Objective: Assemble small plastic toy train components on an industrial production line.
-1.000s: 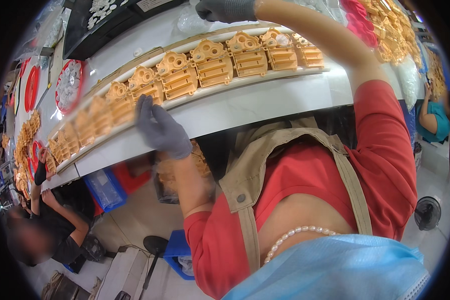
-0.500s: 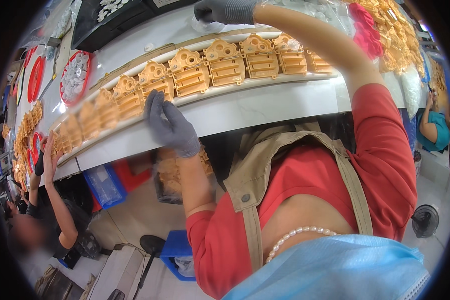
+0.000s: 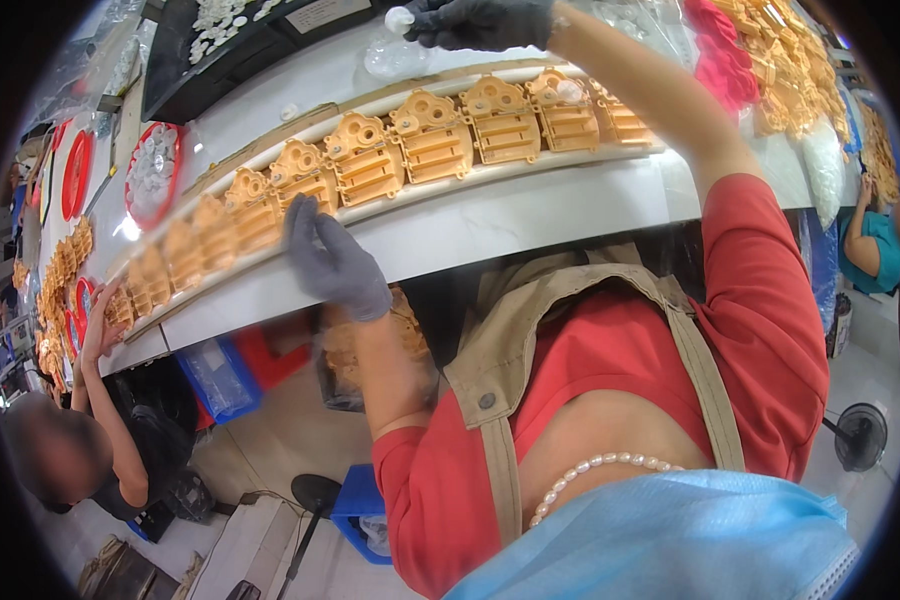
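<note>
My right hand [image 3: 485, 22], in a dark grey glove, is raised over the far side of the table. Its fingertips pinch a small round white plastic piece [image 3: 399, 19]. My left hand [image 3: 338, 265], gloved the same way, is at the near edge of a long row of orange plastic housings. Its fingers are stretched and slightly apart, close to one housing [image 3: 305, 180]; whether they touch it I cannot tell. Nothing shows in that hand. Small round and slotted openings mark the nearby housings [image 3: 430, 135]. One housing toward the right carries a whitish round piece [image 3: 569, 92].
A pale rail [image 3: 610, 155] runs along the row. Beyond it are a clear plastic bag [image 3: 395, 62], a black tray [image 3: 185, 98] with white pieces, and a red-rimmed basket [image 3: 153, 172]. Orange parts [image 3: 785, 70] heap at right. A co-worker's hand [image 3: 98, 325] touches the row's left end.
My right hand has shifted a little right, and the white piece now shows in its fingers. The housings have moved slightly left. My left hand stays near the row.
</note>
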Tool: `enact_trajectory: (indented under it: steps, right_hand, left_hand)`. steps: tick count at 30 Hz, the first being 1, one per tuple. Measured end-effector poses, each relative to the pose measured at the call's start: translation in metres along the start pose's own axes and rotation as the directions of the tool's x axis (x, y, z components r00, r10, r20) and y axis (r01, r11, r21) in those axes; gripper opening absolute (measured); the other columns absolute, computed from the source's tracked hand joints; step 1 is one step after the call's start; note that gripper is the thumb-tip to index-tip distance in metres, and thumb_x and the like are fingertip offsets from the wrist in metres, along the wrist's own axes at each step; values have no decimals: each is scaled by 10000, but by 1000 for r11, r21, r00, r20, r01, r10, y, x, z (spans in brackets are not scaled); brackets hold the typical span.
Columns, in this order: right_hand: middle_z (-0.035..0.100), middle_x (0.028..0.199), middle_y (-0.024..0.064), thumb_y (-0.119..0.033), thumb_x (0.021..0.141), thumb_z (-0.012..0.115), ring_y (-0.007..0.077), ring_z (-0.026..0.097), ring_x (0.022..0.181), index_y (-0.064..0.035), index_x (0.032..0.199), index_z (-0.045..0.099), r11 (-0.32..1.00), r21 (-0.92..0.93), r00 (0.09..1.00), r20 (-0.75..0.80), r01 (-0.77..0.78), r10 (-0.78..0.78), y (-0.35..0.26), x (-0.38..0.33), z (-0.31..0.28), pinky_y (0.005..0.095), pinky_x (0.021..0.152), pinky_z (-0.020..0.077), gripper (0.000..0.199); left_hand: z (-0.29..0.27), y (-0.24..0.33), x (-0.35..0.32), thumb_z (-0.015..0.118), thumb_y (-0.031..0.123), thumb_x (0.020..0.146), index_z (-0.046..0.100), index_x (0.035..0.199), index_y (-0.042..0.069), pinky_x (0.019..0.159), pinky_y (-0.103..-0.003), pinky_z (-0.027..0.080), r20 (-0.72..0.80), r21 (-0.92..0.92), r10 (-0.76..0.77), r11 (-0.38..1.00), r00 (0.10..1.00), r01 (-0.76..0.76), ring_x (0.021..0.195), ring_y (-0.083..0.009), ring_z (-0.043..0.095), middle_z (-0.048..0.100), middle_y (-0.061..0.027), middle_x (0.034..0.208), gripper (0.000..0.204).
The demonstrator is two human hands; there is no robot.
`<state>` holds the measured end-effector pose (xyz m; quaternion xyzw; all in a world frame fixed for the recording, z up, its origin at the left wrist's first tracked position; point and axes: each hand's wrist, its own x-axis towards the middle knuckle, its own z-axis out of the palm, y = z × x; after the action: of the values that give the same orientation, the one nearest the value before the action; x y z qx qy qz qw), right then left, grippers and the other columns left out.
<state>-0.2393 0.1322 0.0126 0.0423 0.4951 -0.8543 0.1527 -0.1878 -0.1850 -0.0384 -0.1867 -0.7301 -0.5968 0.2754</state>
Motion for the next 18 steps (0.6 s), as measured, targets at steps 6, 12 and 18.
enact_trajectory:
  steps: [6,12,18]
  right_hand:
    - [633,751,-16,-214,814,727,55,516,581,-51,1030,688,494,-858,989,-97,-142,116,-37,-80,22,200,488,391,274]
    - [665,826,-2,-256,749,773,90,554,682,-38,985,719,304,-906,936,-209,-295,285,-15,-71,-16,229,565,441,325]
    - [647,765,3,-249,722,799,95,548,679,-1,892,710,509,-782,929,-251,-360,270,-5,-73,-15,238,575,424,313]
  left_hand:
    - [1,-1,3,497,-85,897,613,1075,-80,905,-324,503,-12,30,3,1000,1000,-2,1031,-233,615,620,-167,1123,212]
    - [-2,-10,4,491,-83,898,596,1089,-94,905,-321,506,41,116,58,991,997,-63,1023,-232,617,620,-173,1126,218]
    - [-2,-6,4,481,-85,900,587,1097,-94,916,-325,502,68,164,75,983,995,-86,1043,-235,607,606,-171,1145,225]
